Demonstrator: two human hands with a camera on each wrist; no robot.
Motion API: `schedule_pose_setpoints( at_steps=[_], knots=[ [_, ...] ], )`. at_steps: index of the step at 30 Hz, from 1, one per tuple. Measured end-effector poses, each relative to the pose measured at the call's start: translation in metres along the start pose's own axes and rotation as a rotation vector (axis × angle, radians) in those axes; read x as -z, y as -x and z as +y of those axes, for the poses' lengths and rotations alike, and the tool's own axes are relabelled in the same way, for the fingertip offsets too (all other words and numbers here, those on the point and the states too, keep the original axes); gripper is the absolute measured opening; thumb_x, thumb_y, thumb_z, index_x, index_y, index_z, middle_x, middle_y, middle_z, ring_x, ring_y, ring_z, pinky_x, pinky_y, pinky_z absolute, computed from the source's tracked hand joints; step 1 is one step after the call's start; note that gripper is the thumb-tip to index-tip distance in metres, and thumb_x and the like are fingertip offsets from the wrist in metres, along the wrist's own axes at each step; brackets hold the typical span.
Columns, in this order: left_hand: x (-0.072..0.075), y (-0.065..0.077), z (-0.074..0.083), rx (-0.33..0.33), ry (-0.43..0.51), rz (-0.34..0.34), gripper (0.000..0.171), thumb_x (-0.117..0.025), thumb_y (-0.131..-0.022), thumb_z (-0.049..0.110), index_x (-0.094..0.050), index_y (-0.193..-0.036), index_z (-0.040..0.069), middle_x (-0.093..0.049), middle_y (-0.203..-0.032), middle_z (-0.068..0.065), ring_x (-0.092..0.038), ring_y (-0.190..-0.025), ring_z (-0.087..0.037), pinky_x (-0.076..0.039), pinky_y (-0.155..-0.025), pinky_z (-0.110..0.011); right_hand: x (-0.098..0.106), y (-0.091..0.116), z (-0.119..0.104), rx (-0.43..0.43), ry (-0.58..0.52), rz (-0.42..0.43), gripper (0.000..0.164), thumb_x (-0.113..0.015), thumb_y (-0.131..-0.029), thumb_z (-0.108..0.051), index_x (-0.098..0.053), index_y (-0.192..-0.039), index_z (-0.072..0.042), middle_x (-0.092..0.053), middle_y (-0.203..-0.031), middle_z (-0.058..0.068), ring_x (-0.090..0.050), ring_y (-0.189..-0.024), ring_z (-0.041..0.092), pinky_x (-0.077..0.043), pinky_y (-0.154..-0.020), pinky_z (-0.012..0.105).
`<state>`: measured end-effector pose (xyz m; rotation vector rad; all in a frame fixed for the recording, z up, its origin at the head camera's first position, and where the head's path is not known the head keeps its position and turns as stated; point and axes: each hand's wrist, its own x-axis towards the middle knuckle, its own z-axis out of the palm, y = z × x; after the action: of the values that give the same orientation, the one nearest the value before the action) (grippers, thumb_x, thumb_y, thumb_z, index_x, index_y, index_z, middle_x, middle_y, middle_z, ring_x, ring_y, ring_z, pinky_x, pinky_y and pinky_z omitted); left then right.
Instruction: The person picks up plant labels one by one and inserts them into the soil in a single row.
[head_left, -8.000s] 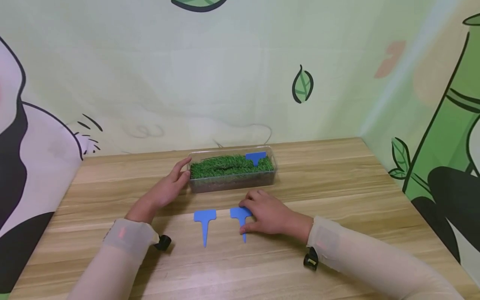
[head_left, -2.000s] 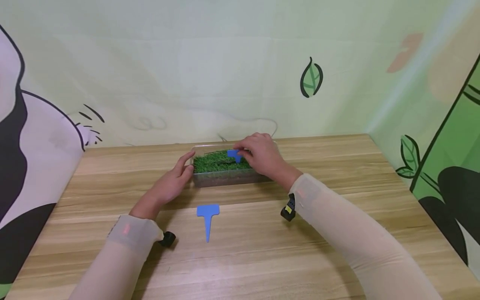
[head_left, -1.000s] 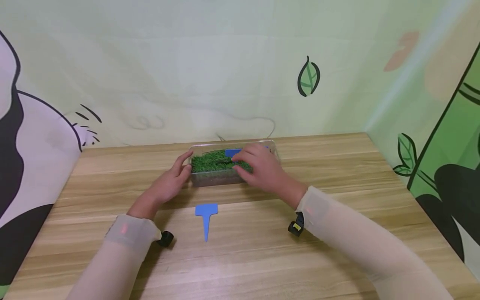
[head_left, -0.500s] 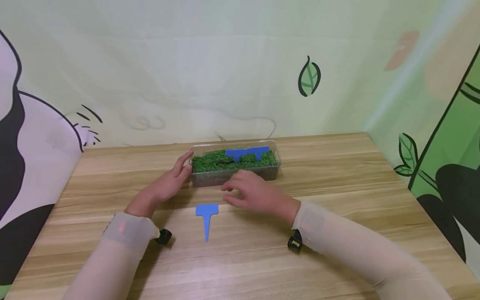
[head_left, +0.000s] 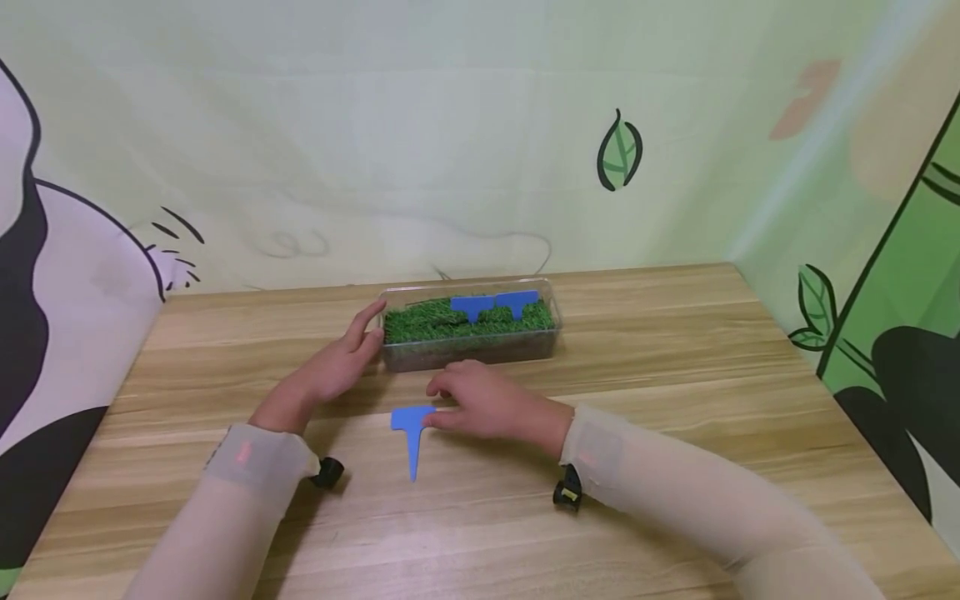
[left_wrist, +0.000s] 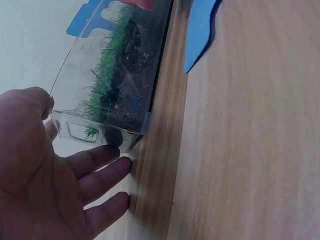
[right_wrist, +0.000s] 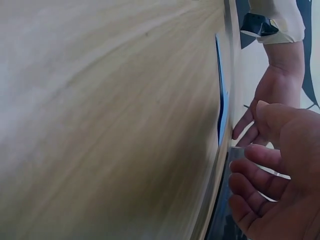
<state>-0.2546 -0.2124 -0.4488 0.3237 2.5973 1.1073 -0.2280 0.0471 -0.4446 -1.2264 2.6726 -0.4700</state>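
A clear plastic box (head_left: pixel 468 354) with green grass (head_left: pixel 420 323) and dark filling stands toward the table's back. Upright in the grass at its right side are two blue T-shaped plant labels, a left label (head_left: pixel 472 307) and a right label (head_left: pixel 517 302). My left hand (head_left: pixel 333 371) holds the box's left end; in the left wrist view the thumb is on the rim and lower fingers (left_wrist: pixel 102 180) extend beside the end wall. A third plant label (head_left: pixel 411 433) lies flat in front. My right hand (head_left: pixel 487 402) is over its right side, thumb overlapping the head's edge, fingers loosely bent and apart.
The wooden table (head_left: pixel 637 350) meets a pale printed backdrop (head_left: pixel 337 150) close behind the box. Black wrist cameras, one on the left wrist (head_left: pixel 327 472) and one on the right wrist (head_left: pixel 567 490), hang low beside the sleeves.
My right hand set a second plant label into the grass, let go, then moved toward me and left to the label lying on the table. The left hand has stayed at the box.
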Motion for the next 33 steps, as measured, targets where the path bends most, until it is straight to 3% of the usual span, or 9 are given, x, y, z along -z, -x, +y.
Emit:
schedule_pose_setpoints(
  at_steps=[6,12,21,33],
  knots=[
    [-0.002,0.0,0.0,-0.002,-0.008,0.018,0.058,-0.021,-0.109,0.05,0.001,-0.161,0.037,-0.036,-0.156,-0.027,-0.037,-0.139,-0.051,-0.025,-0.115,-0.065,-0.008,-0.004,-0.004,-0.027,0.022,-0.038,0.054,-0.063,-0.094,-0.056,-0.069,-0.122,-0.011,-0.068,-0.114,0.001,-0.062,-0.103,0.014,-0.05,-0.093,0.032],
    [-0.003,-0.001,-0.001,-0.01,0.005,0.018,0.059,-0.022,-0.109,0.05,0.0,-0.161,0.034,-0.036,-0.155,-0.028,-0.038,-0.139,-0.051,-0.027,-0.114,-0.064,-0.015,-0.004,-0.008,0.002,0.115,-0.054,0.06,-0.061,-0.091,-0.064,-0.067,-0.122,-0.013,-0.063,-0.108,0.0,-0.056,-0.094,0.013,-0.048,-0.086,0.031],
    [-0.004,0.0,-0.003,-0.012,0.023,0.022,0.059,-0.023,-0.109,0.048,0.0,-0.161,0.035,-0.035,-0.156,-0.028,-0.036,-0.141,-0.048,-0.027,-0.115,-0.062,-0.021,-0.006,-0.018,0.008,0.246,-0.047,0.069,-0.064,-0.084,-0.071,-0.066,-0.123,-0.014,-0.059,-0.107,0.0,-0.052,-0.093,0.014,-0.045,-0.087,0.03],
    [-0.003,-0.001,-0.002,0.001,0.005,0.028,0.058,-0.021,-0.108,0.051,0.002,-0.16,0.039,-0.034,-0.157,-0.027,-0.037,-0.14,-0.049,-0.027,-0.115,-0.062,-0.013,-0.014,-0.015,-0.073,0.095,-0.115,0.062,-0.081,-0.075,-0.061,-0.067,-0.114,-0.015,-0.059,-0.102,-0.004,-0.052,-0.087,0.009,-0.045,-0.076,0.026]
  ],
)
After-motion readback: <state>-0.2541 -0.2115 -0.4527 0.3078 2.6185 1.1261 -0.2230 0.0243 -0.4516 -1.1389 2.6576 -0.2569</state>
